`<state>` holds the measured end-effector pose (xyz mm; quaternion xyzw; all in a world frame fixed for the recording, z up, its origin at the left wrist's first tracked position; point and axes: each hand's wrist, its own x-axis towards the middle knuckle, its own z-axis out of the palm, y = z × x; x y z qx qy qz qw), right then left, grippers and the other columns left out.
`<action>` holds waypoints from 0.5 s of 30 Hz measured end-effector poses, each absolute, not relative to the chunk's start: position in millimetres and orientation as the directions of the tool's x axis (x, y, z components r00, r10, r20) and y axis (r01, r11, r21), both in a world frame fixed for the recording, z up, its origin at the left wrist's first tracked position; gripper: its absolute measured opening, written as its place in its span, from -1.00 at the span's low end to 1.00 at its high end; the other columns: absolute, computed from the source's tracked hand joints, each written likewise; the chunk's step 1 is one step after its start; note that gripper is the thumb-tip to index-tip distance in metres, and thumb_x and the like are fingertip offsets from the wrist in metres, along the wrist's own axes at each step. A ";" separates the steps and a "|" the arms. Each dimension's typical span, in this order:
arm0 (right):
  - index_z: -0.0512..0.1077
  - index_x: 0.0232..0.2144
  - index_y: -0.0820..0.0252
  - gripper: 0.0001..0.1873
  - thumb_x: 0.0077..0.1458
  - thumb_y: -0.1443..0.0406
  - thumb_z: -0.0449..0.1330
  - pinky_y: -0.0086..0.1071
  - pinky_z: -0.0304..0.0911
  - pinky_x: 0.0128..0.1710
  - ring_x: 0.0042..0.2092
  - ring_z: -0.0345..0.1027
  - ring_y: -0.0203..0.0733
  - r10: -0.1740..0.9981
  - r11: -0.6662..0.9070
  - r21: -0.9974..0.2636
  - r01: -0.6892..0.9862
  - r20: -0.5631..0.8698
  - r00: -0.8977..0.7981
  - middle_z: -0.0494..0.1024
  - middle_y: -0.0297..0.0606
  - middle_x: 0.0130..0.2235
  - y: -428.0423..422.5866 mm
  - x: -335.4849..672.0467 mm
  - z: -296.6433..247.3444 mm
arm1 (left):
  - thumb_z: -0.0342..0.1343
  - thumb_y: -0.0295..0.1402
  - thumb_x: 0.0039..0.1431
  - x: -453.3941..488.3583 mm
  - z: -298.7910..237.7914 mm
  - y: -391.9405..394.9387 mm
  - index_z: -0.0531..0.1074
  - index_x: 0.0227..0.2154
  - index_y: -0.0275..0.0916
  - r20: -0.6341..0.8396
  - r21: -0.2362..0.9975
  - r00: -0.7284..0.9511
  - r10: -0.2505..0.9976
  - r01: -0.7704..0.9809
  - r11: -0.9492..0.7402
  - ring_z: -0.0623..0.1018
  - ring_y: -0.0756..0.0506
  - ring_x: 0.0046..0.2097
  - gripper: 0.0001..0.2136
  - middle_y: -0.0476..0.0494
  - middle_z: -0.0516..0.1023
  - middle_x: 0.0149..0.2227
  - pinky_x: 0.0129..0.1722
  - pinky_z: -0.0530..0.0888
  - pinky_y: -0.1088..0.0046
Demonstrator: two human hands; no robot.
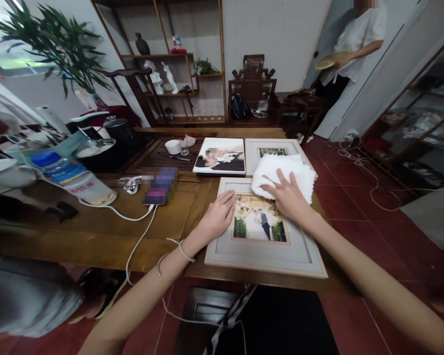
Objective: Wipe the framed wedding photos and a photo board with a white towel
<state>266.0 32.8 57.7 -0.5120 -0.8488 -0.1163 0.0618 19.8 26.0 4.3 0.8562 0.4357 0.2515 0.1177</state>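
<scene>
A light-framed wedding photo [261, 222] lies flat on the wooden table in front of me. My left hand [220, 214] rests on the frame's upper left side, fingers stretched out together. My right hand [288, 195] holds a white towel [284, 170] under its spread fingers, pressed down over the frame's upper right part. The towel also covers part of a second framed photo [255, 143] lying just behind. Beside that one lies a photo panel [220, 158] with a black-and-white picture.
On the table's left are a phone [161, 185] on a white cable, a plastic bottle [74, 177], a white bowl [173, 146] and a glass-lidded pot [96, 148]. A person [358, 44] stands at the back right; another person's clothing [25, 296] shows at lower left.
</scene>
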 end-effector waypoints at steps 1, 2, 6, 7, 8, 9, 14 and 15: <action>0.33 0.13 0.22 -0.28 -0.12 0.63 -0.03 0.37 -0.21 0.18 0.31 -0.26 0.37 0.857 0.455 0.149 0.878 0.195 -0.477 0.15 -0.21 0.29 34.9 263.4 56.5 | -0.17 -0.38 0.34 19.9 4.2 26.1 0.26 0.14 -0.33 0.330 0.425 0.491 0.806 0.685 -0.592 0.24 -0.21 0.27 -0.63 -0.32 0.28 0.22 0.19 0.31 0.09; 0.34 0.12 0.20 -0.28 -0.11 0.63 -0.03 0.39 -0.20 0.16 0.31 -0.26 0.40 0.859 0.465 0.157 0.871 0.161 -0.487 0.14 -0.23 0.30 33.0 259.9 55.0 | -0.17 -0.38 0.34 20.2 4.0 26.2 0.26 0.14 -0.33 0.332 0.429 0.488 0.808 0.684 -0.589 0.25 -0.21 0.27 -0.63 -0.33 0.28 0.22 0.19 0.31 0.08; 0.35 0.12 0.19 -0.28 -0.12 0.62 -0.02 0.38 -0.17 0.15 0.30 -0.24 0.44 0.843 0.533 0.108 0.839 0.012 -0.537 0.10 -0.24 0.31 -11.0 242.1 51.8 | -0.15 -0.38 0.33 21.2 2.2 26.2 0.26 0.14 -0.32 0.334 0.439 0.469 0.817 0.690 -0.576 0.25 -0.21 0.27 -0.63 -0.33 0.29 0.22 0.19 0.31 0.07; 0.35 0.12 0.18 -0.27 -0.13 0.61 -0.01 0.38 -0.17 0.16 0.30 -0.24 0.43 0.831 0.556 0.076 0.827 -0.025 -0.556 0.10 -0.24 0.31 -28.0 238.2 53.3 | -0.15 -0.39 0.33 21.4 1.7 26.0 0.26 0.14 -0.32 0.336 0.440 0.464 0.820 0.692 -0.572 0.25 -0.21 0.27 -0.63 -0.33 0.29 0.22 0.19 0.31 0.07; 0.34 0.13 0.16 -0.26 -0.14 0.60 0.00 0.38 -0.17 0.16 0.30 -0.24 0.42 0.816 0.578 0.036 0.815 -0.062 -0.575 0.09 -0.25 0.32 -45.9 234.8 55.9 | -0.15 -0.39 0.32 21.5 1.3 25.7 0.27 0.14 -0.31 0.338 0.440 0.460 0.821 0.694 -0.569 0.26 -0.21 0.26 -0.63 -0.32 0.29 0.22 0.19 0.31 0.06; 0.33 0.14 0.12 -0.24 -0.16 0.60 0.02 0.38 -0.16 0.16 0.30 -0.24 0.42 0.796 0.599 -0.011 0.801 -0.099 -0.597 0.07 -0.26 0.32 -63.7 232.1 59.6 | -0.15 -0.39 0.32 21.7 1.0 25.4 0.27 0.14 -0.30 0.339 0.440 0.457 0.822 0.696 -0.568 0.26 -0.21 0.26 -0.64 -0.32 0.29 0.22 0.19 0.30 0.06; 0.32 0.12 -0.08 -0.20 -0.20 0.55 0.05 0.40 -0.11 0.15 0.31 -0.26 0.36 0.690 0.644 -0.240 0.726 -0.227 -0.687 0.01 -0.43 0.33 -126.6 228.1 77.2 | -0.15 -0.40 0.32 21.6 0.8 24.6 0.28 0.13 -0.31 0.352 0.434 0.459 0.815 0.691 -0.577 0.25 -0.20 0.27 -0.64 -0.32 0.30 0.21 0.20 0.31 0.08; 0.32 0.12 -0.10 -0.20 -0.21 0.55 0.04 0.39 -0.11 0.16 0.32 -0.26 0.34 0.681 0.648 -0.257 0.716 -0.225 -0.697 0.01 -0.47 0.33 -130.4 228.4 77.5 | -0.15 -0.41 0.32 21.5 0.8 24.7 0.28 0.13 -0.31 0.353 0.431 0.462 0.813 0.691 -0.580 0.25 -0.20 0.27 -0.64 -0.32 0.30 0.21 0.19 0.31 0.09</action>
